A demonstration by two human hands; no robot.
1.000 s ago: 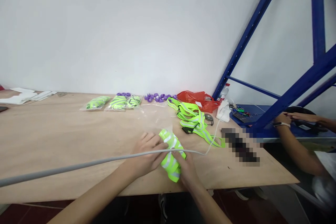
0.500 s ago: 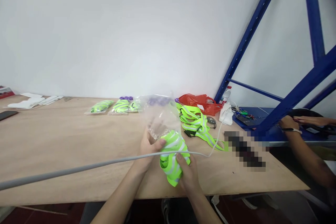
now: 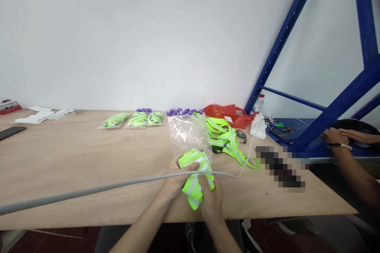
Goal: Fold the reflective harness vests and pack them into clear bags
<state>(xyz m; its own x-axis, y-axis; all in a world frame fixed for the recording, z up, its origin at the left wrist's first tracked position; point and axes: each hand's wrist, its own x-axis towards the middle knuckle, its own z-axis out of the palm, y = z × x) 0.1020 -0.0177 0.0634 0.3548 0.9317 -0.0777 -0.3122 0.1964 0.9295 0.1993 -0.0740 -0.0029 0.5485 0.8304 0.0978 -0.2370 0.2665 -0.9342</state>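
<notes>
A folded bundle of neon-green reflective strap [image 3: 194, 185] with silver stripes is between my two hands, above the table's front part. Its upper end lies at the mouth of a clear plastic bag [image 3: 190, 132], which stretches away from me. My left hand [image 3: 175, 177] grips the bundle from the left, thumb on top; whether it also pinches the bag's edge is hidden. Lower on the right side, my right hand [image 3: 213, 199] is closed round the strap. A grey cable [image 3: 124, 182] crosses the view in front of both hands. More loose green strap [image 3: 224, 138] lies right of the bag.
Several bagged strap bundles [image 3: 116, 119] lie at the back left. Purple rings [image 3: 182, 111] and a red plastic bag [image 3: 228, 114] line the wall. Right are a white power strip [image 3: 258, 128], a bottle [image 3: 258, 106] and blue rack posts [image 3: 282, 39]. Another person's arm [image 3: 353, 166] is far right.
The clear bag has come down and flattened, so the purple rings behind it now show. My left hand has shifted slightly toward me along the strap bundle. The view has turned slightly left.
</notes>
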